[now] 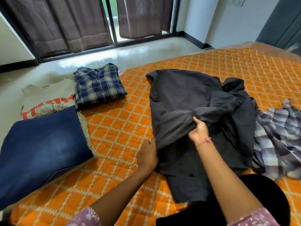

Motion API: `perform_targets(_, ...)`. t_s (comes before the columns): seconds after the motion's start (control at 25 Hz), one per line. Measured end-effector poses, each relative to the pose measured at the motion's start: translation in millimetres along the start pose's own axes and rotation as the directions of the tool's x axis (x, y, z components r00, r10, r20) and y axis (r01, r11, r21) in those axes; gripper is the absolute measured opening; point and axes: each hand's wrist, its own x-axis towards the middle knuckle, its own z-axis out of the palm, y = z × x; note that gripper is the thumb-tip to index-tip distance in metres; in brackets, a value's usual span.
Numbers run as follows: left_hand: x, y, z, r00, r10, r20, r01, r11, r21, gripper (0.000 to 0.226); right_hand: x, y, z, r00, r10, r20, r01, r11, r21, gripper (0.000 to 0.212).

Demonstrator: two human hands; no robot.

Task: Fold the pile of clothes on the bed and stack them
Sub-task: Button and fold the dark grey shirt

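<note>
A: Where is the garment being worked on?

B: The dark grey shirt [182, 101] lies spread on the bed [117, 128], which has an orange quilted cover with a cream lattice pattern. Take that shirt as the landmark for everything else.

A: And the hands?

B: The right hand [199, 133] is on top of the shirt near its middle, fingers and thumb pinching a bunched fold of the grey cloth and lifting it slightly. A thin bracelet [205, 141] sits on that wrist. The left hand [149, 154] is at the shirt's left edge, fingers fairly straight and together, touching the hem there without closing round it.

A: What else is around the shirt?

B: Just to its right, partly tucked under its edge, lies a crumpled pale plaid shirt [276, 141], unfolded. Well to the left of the grey shirt, three folded pieces sit at the far side of the bed: a navy plaid shirt [99, 85], a beige printed T-shirt [48, 100] touching it, and blue jeans [42, 144] overlapping the T-shirt's near part.

A: Beyond the shirt?

B: Pale floor [130, 51], then brown curtains [57, 22] over a dark-framed window.
</note>
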Motion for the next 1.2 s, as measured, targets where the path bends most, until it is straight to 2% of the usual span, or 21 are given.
perform_targets(0.04, -5.8, -10.1, 6.4, 1.000, -0.006, -0.016, 0.004, 0.995, -0.095, 0.041, -1.0, -4.2, -14.9, 1.000, -0.007, -0.003, 0.007, 0.999, 0.049, 0.020)
perform_targets(0.12, -22.1, -18.5, 9.2, 0.994, 0.063, -0.094, -0.076, 0.986, -0.145, 0.033, -11.1, -0.2, -47.0, 0.995, 0.053, -0.082, -0.040, 0.987, 0.157, 0.011)
perform_targets(0.2, -26.2, -22.6, 5.0, 0.944, 0.245, -0.221, -0.259, 0.965, -0.034, 0.022, -33.3, -1.2, -58.5, 0.973, 0.050, -0.226, -0.030, 0.996, 0.089, 0.014)
perform_targets(0.24, -23.9, -23.8, -6.2, 0.909, 0.320, -0.268, -0.317, 0.947, 0.056, 0.016, -37.3, -1.1, -58.9, 0.972, 0.101, -0.214, -0.059, 0.979, 0.197, 0.015)
perform_targets(0.32, -12.7, -35.0, -34.1, 0.850, 0.383, -0.362, -0.329, 0.922, 0.202, 0.013, -37.0, 9.2, -62.3, 0.980, 0.100, -0.170, -0.068, 0.981, 0.183, 0.020)
perform_targets(0.36, -5.9, -47.4, -40.9, 0.823, 0.391, -0.413, -0.315, 0.918, 0.242, 0.019, -40.4, 15.6, -58.8, 0.979, 0.110, -0.169, -0.093, 0.990, 0.102, 0.018)
perform_targets(0.4, -3.7, -59.8, -44.4, 0.833, 0.372, -0.409, -0.287, 0.923, 0.257, 0.032, -47.5, 24.6, -53.2, 0.979, 0.101, -0.177, -0.099, 0.995, 0.019, 0.016)
perform_targets(0.44, -4.8, -72.0, -41.3, 0.847, 0.384, -0.368, -0.288, 0.913, 0.290, 0.045, -53.3, 34.1, -52.0, 0.978, 0.017, -0.209, -0.047, 0.989, -0.140, 0.021)
perform_targets(0.48, -10.0, -81.0, -37.4, 0.876, 0.377, -0.301, -0.299, 0.914, 0.276, 0.054, -55.3, 45.4, -50.7, 0.954, -0.138, -0.265, 0.038, 0.936, -0.350, 0.035)
perform_targets(0.52, -15.0, -89.5, -28.0, 0.906, 0.336, -0.258, -0.288, 0.935, 0.208, 0.060, -60.8, 56.1, -51.3, 0.890, -0.377, -0.257, 0.132, 0.752, -0.646, 0.049)
perform_targets(0.56, -20.7, -93.9, -19.5, 0.953, 0.223, -0.207, -0.213, 0.975, 0.067, 0.065, -67.2, 65.0, -51.5, 0.784, -0.618, -0.050, 0.273, 0.417, -0.867, 0.061)
perform_targets(0.6, -23.2, -96.3, -11.3, 0.982, 0.079, -0.174, -0.099, 0.989, -0.111, 0.068, -67.7, 72.8, -53.2, 0.635, -0.701, 0.325, 0.430, -0.029, -0.902, 0.071)
perform_targets(0.64, -24.3, -95.9, -7.1, 0.990, -0.070, -0.119, 0.031, 0.954, -0.297, 0.068, -67.8, 78.2, -53.7, 0.479, -0.579, 0.659, 0.525, -0.413, -0.744, 0.079)
perform_targets(0.68, -22.6, -95.1, -3.7, 0.985, -0.154, -0.082, 0.107, 0.901, -0.419, 0.065, -64.9, 82.4, -52.3, 0.377, -0.354, 0.856, 0.574, -0.635, -0.516, 0.084)
perform_targets(0.72, -21.7, -91.9, -3.7, 0.981, -0.181, -0.070, 0.129, 0.878, -0.462, 0.061, -61.7, 85.6, -49.1, 0.341, -0.153, 0.927, 0.607, -0.718, -0.342, 0.085)
perform_targets(0.8, -25.8, -83.9, -7.0, 0.986, -0.127, -0.111, 0.075, 0.920, -0.386, 0.054, -71.2, 82.7, -34.3, 0.432, 0.098, 0.897, 0.653, -0.720, -0.236, 0.062)
perform_targets(0.88, -35.0, -75.3, -11.7, 0.995, -0.014, -0.100, 0.002, 0.993, -0.118, 0.046, -75.7, 69.7, -20.3, 0.520, 0.209, 0.828, 0.673, -0.698, -0.246, 0.036)
perform_targets(0.96, -51.9, -63.0, -9.9, 0.994, 0.081, 0.076, -0.094, 0.979, 0.181, 0.044, -77.0, 54.8, -18.8, 0.623, 0.304, 0.721, 0.670, -0.683, -0.291, 0.029)
perform_targets(1.04, -68.3, -47.2, -10.9, 0.952, 0.109, 0.286, -0.204, 0.923, 0.325, 0.050, -81.4, 45.9, -21.1, 0.699, 0.477, 0.533, 0.688, -0.653, -0.316, 0.025)
perform_targets(1.12, -63.4, -38.1, -22.4, 0.878, 0.091, 0.470, -0.291, 0.881, 0.372, 0.054, -90.0, 42.5, -16.1, 0.730, 0.602, 0.322, 0.683, -0.646, -0.341, 0.019)
perform_targets(1.2, -36.2, -31.6, -41.9, 0.829, -0.004, 0.560, -0.220, 0.917, 0.332, 0.056, -91.8, 35.6, 0.6, 0.727, 0.658, 0.198, 0.660, -0.587, -0.470, 0.025)
